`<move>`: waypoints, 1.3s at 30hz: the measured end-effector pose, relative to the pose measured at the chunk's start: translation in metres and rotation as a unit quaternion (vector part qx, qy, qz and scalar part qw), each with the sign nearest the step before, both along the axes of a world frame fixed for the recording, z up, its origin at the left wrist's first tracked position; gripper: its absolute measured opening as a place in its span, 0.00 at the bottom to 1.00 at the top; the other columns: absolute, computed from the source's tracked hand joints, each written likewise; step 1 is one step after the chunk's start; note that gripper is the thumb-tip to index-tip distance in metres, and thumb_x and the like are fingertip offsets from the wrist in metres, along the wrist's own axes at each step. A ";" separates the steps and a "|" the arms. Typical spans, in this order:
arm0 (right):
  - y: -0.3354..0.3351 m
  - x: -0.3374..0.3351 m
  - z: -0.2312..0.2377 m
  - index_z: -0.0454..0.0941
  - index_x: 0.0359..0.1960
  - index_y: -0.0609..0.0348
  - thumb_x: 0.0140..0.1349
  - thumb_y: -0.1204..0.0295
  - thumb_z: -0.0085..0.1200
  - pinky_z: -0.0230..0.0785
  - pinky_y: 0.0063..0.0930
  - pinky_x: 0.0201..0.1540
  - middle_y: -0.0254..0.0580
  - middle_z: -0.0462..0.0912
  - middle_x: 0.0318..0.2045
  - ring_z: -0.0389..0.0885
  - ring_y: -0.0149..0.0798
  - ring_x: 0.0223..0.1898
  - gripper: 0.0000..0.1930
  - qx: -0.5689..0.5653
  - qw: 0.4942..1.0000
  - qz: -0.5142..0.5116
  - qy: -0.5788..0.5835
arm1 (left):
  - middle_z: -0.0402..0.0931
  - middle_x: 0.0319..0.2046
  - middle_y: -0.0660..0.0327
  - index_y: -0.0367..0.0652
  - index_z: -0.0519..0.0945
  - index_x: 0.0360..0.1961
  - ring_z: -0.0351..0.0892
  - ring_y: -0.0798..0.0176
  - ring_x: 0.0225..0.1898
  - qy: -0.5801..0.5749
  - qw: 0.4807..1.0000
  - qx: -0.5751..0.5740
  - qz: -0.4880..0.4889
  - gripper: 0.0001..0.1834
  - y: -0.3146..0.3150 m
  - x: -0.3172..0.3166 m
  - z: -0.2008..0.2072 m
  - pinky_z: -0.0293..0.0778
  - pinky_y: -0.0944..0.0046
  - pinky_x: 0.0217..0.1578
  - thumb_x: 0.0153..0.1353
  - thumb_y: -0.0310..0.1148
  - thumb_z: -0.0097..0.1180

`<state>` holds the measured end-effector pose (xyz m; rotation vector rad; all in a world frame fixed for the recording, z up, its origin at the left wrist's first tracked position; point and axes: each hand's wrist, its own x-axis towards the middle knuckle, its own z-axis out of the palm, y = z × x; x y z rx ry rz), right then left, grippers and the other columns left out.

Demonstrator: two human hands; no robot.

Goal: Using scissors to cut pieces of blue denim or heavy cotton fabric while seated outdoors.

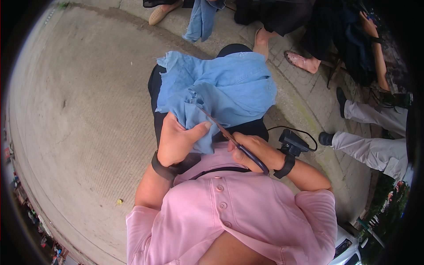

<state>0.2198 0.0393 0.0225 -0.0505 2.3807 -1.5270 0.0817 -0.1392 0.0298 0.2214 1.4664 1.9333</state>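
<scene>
A light blue denim cloth (221,79) with frayed edges lies spread over my dark-trousered lap. At its near side my left hand (176,141) is closed on a gathered fold, with the thumb on top. My right hand (256,148) grips a pair of scissors (225,132) with dark handles and rusty brown blades. Their blades point away from me and to the left, and the tips reach a bunched, seamed part of the cloth. Whether the blades are apart cannot be made out. Dark bands circle both wrists, and a small black device (292,142) sits by the right one.
Concrete ground (88,101) stretches out on the left. Several people sit or stand close by at the far side and right; one bare foot in a sandal (302,62) shows. Another blue denim piece (201,20) hangs at the far side. Grey-trousered legs (371,150) stand at the right.
</scene>
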 end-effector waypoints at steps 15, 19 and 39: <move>-0.002 -0.003 0.009 0.67 0.28 0.66 0.64 0.45 0.44 0.63 0.41 0.27 0.55 0.71 0.21 0.72 0.56 0.24 0.29 0.011 1.000 -0.002 -0.017 | 0.77 0.38 0.64 0.36 0.72 0.47 0.76 0.71 0.39 -0.023 1.000 0.011 0.000 0.20 -0.001 -0.004 0.005 0.73 0.69 0.43 0.51 0.17 0.60; -0.003 -0.005 0.011 0.67 0.28 0.64 0.64 0.43 0.42 0.63 0.35 0.24 0.47 0.69 0.17 0.71 0.46 0.19 0.30 -0.021 1.000 -0.013 0.005 | 0.77 0.38 0.63 0.36 0.72 0.48 0.76 0.70 0.38 -0.044 0.999 0.028 0.005 0.21 0.000 -0.005 0.003 0.73 0.69 0.43 0.51 0.17 0.60; -0.004 -0.007 0.016 0.75 0.24 0.63 0.48 0.48 0.66 0.65 0.29 0.23 0.43 0.73 0.15 0.74 0.40 0.18 0.26 0.084 0.986 -0.137 0.047 | 0.76 0.42 0.61 0.34 0.71 0.50 0.77 0.67 0.43 -0.025 0.998 0.051 0.017 0.22 0.003 -0.005 0.009 0.72 0.66 0.48 0.52 0.16 0.59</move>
